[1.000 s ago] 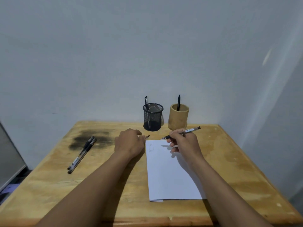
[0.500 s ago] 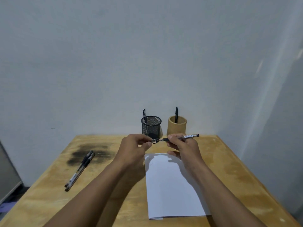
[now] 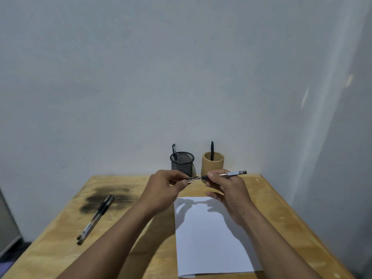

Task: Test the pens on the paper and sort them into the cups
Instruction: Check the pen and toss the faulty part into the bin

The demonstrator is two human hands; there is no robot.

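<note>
Clear pen (image 3: pixel 231 174) level between left hand (image 3: pixel 165 189) and right hand (image 3: pixel 229 191), above paper (image 3: pixel 211 242)

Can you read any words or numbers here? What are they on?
Held pen: white label with dark print, too small to read.
Two loose pens: white labels, too blurred to read.
Paper: faint scribble near its top left corner, no readable word.

Mesh cup (image 3: pixel 182 163) was black, fine grid; tan cup (image 3: pixel 212 164) plain; paper (image 3: pixel 211 238) white, unlined; held pen (image 3: pixel 225 175) clear with black grip and end; two pens (image 3: pixel 94 219) likewise; table (image 3: pixel 60 248) yellow-brown wood, bearing a black smudge (image 3: pixel 120 193); wall (image 3: pixel 141 77) pale grey.
</note>
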